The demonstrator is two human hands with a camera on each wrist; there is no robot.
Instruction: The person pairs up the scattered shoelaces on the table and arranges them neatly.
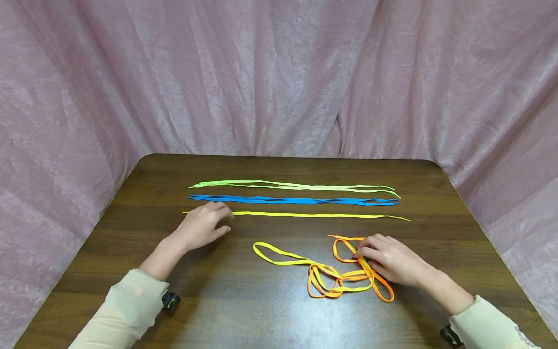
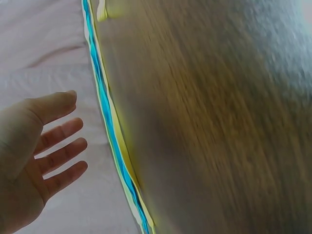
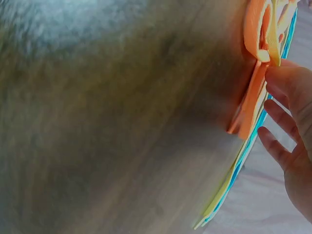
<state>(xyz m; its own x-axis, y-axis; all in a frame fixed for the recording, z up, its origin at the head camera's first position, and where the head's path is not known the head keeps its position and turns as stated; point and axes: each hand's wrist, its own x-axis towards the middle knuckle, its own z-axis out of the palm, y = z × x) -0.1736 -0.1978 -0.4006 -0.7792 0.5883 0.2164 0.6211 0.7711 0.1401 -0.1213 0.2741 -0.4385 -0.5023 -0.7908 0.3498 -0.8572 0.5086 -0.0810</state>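
Cream-coloured cloth sleeves (image 1: 131, 305), each with a small black device (image 1: 170, 301) at the cuff, lie closest, the forearms slanting inward over a brown wood-grain table (image 1: 244, 315). Just ahead, right of centre, sits a loose tangle of flat yellow and orange laces (image 1: 353, 277). Beyond it a single flat yellow lace (image 1: 301, 214), a bundle of flat blue laces (image 1: 292, 200) and a bundle of lime-green laces (image 1: 314, 187) run straight and side by side, spaced apart, I'd guess, so the colours keep separate. The right hand (image 1: 394, 260) bends down onto the tangle, thumb and forefinger seeming to pinch a strand, a light grip that suits so thin a cord. The left hand (image 1: 204, 224) hovers over the yellow lace's left part, fingers softly bent, thumb apart, grasping nothing; whether a fingertip brushes that lace, I can't tell.
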